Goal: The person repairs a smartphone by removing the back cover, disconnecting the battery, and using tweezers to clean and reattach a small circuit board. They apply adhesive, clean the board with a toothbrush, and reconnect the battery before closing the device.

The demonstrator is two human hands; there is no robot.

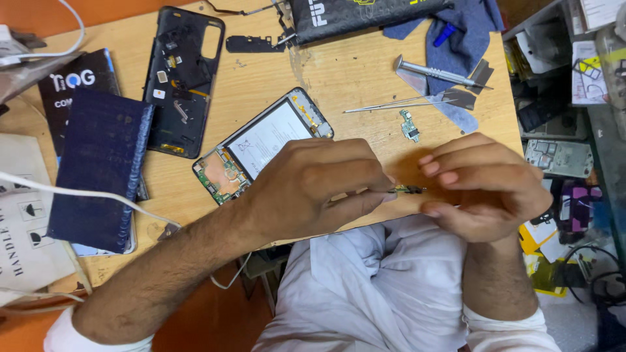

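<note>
A small dark part [409, 190] is pinched between two hands above the table edge [365, 221].

Thin, flat and dark with a glint of yellow, it lies about level, gripped at its left end by the left hand's [313, 186] fingertips; its right end meets the right hand's [486, 182] curled fingers. Its finer detail is too small to tell.
</note>
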